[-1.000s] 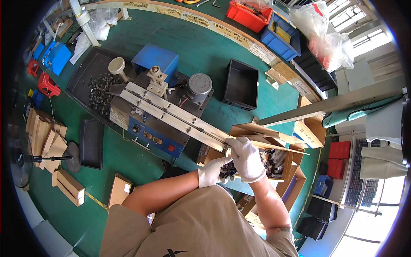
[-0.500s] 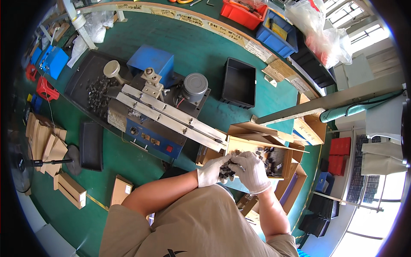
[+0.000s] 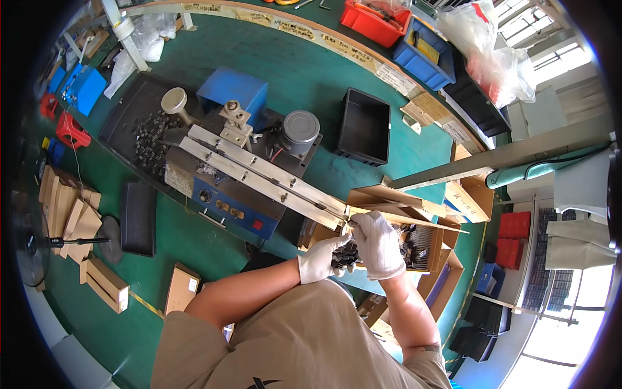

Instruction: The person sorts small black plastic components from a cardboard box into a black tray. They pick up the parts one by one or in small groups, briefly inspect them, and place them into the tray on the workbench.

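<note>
My left hand (image 3: 317,260), in a white glove, is closed around a bunch of small black parts (image 3: 344,256) that look like metal clips. Beside it is my right hand (image 3: 377,247), gloved too, its fingertips pinched together at the outlet end of a long metal rail (image 3: 265,183). Whatever lies in that pinch is too small or hidden to make out. Just right of my right hand, an open cardboard box (image 3: 420,264) holds rows of similar dark parts; my hand covers some of it. The rail slopes down to this box from a bench machine with a blue control panel (image 3: 234,214).
A dark tray (image 3: 110,126) with many loose black parts lies at the machine's far left. Behind the rail stand a round metal canister (image 3: 301,129) and a black bin (image 3: 364,126). A slanting metal post (image 3: 466,167) crosses at right. Red (image 3: 372,24) and blue bins (image 3: 422,55) line the back.
My right hand has moved up and away from the parts in my left hand, to the rail's end. My left hand has stayed in place with its bunch, now more exposed.
</note>
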Available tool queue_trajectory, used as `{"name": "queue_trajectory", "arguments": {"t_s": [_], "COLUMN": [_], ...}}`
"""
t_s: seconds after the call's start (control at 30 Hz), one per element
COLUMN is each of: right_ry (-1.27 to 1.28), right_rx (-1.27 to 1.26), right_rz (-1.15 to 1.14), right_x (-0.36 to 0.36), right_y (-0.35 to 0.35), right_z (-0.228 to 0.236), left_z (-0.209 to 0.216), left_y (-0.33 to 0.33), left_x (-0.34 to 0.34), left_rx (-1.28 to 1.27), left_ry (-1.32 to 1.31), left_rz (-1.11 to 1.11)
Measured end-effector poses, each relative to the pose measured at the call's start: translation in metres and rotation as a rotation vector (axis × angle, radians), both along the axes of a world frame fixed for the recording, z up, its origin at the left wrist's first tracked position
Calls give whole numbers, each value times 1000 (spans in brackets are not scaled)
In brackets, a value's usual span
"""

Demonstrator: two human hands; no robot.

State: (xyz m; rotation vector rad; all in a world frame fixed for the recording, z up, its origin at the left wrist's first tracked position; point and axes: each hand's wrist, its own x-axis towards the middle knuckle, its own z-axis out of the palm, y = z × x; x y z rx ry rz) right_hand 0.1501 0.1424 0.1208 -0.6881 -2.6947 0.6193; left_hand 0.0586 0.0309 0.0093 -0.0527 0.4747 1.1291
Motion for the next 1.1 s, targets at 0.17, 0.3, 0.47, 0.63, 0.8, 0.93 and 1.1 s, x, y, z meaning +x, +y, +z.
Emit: {"name": "queue_trajectory", "arguments": {"t_s": [0.17, 0.3, 0.47, 0.63, 0.8, 0.93, 1.1], "right_ry": [-35, -18, 74, -75, -59, -48, 88], "right_rx": [7, 32, -52, -107, -140, -97, -39], "right_rz": [35, 109, -80, -28, 4, -39, -101], "right_x": [-13, -19, -16, 23, 38, 38, 29], "right_y": [-3, 0, -2, -1, -6, -6, -4], "right_z": [1, -1, 22, 23, -5, -4, 6], "left_z": [0, 7, 10, 13, 5, 17, 23], "left_y": [-2, -3, -1, 1, 0, 2, 4], "left_x": [-3, -4, -5, -5, 0, -4, -4], "left_rx": [27, -4, -15, -27, 71, 64, -22], "left_ry": [11, 55, 28, 28, 111, 201, 151], "left_rz": [0, 14, 15, 0, 1, -54, -51]}}
